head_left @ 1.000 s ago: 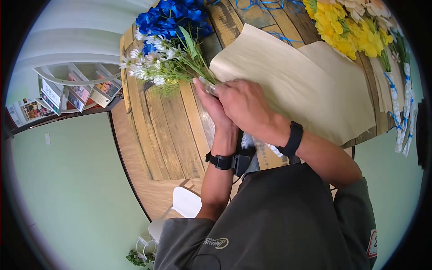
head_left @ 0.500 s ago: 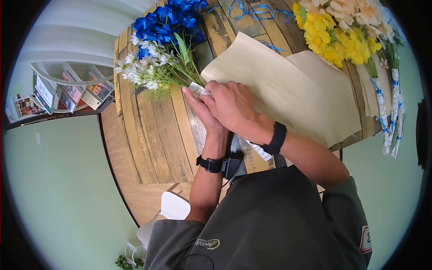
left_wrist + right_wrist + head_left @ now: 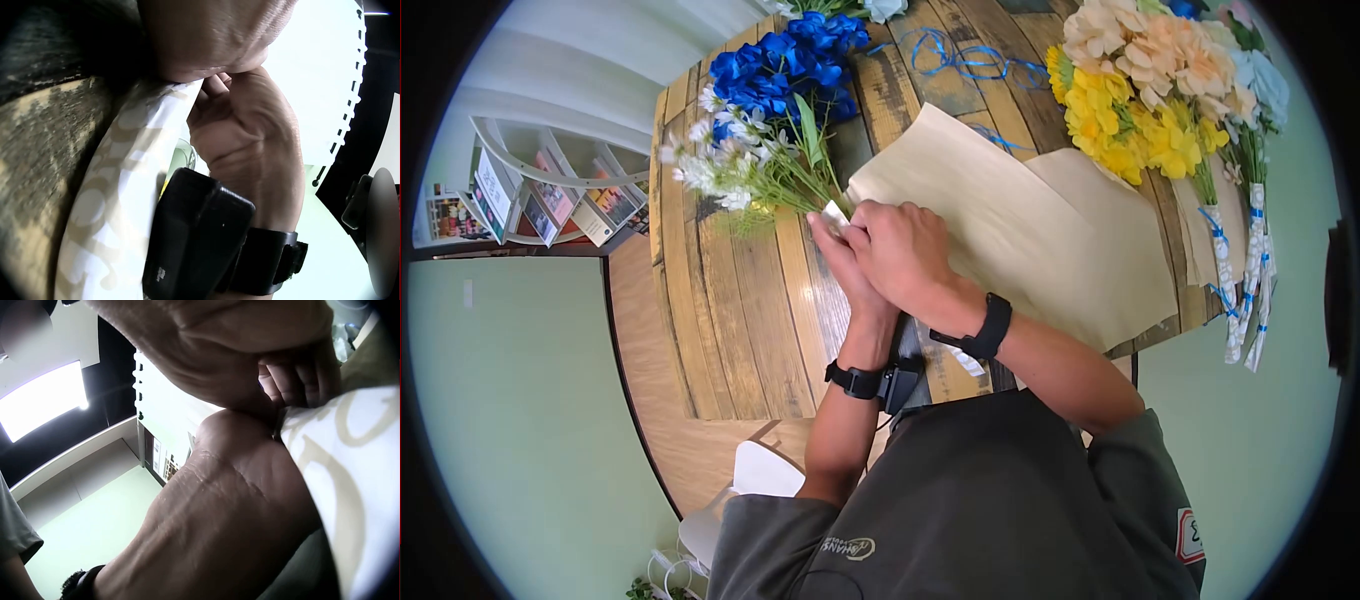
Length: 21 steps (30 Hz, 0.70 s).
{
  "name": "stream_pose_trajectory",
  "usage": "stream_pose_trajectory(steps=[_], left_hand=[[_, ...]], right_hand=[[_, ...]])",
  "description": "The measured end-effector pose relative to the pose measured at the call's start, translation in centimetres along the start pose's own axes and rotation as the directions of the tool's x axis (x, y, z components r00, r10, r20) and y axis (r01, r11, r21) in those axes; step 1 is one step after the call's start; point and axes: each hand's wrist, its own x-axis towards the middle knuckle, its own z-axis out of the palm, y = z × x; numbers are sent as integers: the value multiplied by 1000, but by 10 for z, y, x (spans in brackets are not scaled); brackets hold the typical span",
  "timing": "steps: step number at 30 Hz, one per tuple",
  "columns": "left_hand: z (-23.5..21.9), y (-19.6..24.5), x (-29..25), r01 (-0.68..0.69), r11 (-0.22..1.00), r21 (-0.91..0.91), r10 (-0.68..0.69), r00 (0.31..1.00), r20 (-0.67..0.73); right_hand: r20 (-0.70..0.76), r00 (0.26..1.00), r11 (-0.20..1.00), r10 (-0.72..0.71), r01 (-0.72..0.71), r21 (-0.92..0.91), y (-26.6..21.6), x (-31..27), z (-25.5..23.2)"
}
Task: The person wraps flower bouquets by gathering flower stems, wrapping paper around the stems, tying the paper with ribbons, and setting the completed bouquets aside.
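Note:
White daisy-like flowers with thin green stems lie toward the table's far left in the head view. White paper with a beige pattern wraps their stems, and its tail shows below the right wrist. My left hand grips the wrapped stems from the left side. Over it, my right hand holds the same bundle, its fingers curled. The hands overlap, so most of the grip is hidden. The patterned wrap also runs out beside the hands in the right wrist view.
Brown wrapping paper lies right of the hands. Blue flowers sit beyond the white ones, with curled blue ribbon farther back. Yellow flowers and peach flowers lie at the right. A white chair stands below the table edge.
The head view has shifted, showing more of the table's far side. Both hands stay together on the wrapped stems, with only slight movement.

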Motion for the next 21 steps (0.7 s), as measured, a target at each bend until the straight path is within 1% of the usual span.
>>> stream_pose_trajectory(steps=[2,3,5,6,7,8,9,11,12,14,15,18,21], left_hand=[[1,1,2,100,988,-121,-85,989,120],[3,3,-2,101,988,-120,-86,989,120],[14,6,-8,-64,997,51,62,997,37],[20,7,-11,-56,997,48,54,998,39],[23,8,-13,-51,998,21,49,996,68],[25,8,-14,-45,999,-7,45,994,97],[21,4,-11,-38,999,-10,39,994,98],[13,0,-1,24,996,-87,-21,999,36],[13,-1,0,23,996,-89,-20,999,35],[15,0,-3,22,999,-48,-23,1000,-13],[18,2,-4,19,998,-54,-20,1000,-15],[20,4,-8,27,999,-24,-29,996,-86],[21,7,-9,-25,999,-32,23,997,-72]], right_hand=[[-20,999,998,50,-49,38,-1,1,1],[-19,999,998,51,-50,38,2,2,3],[17,997,983,75,-77,164,12,5,5],[16,997,984,82,-83,159,14,6,5],[-13,998,982,64,-61,181,14,6,7],[-43,998,979,46,-36,201,16,6,6],[-44,998,980,51,-42,196,20,6,6],[42,997,961,71,-80,265,23,10,6],[42,997,961,70,-78,264,24,12,5],[94,992,958,89,-111,266,24,13,2],[96,992,959,84,-107,261,25,14,1],[128,986,950,103,-136,282,25,13,2],[117,991,953,60,-92,288,24,12,3]])
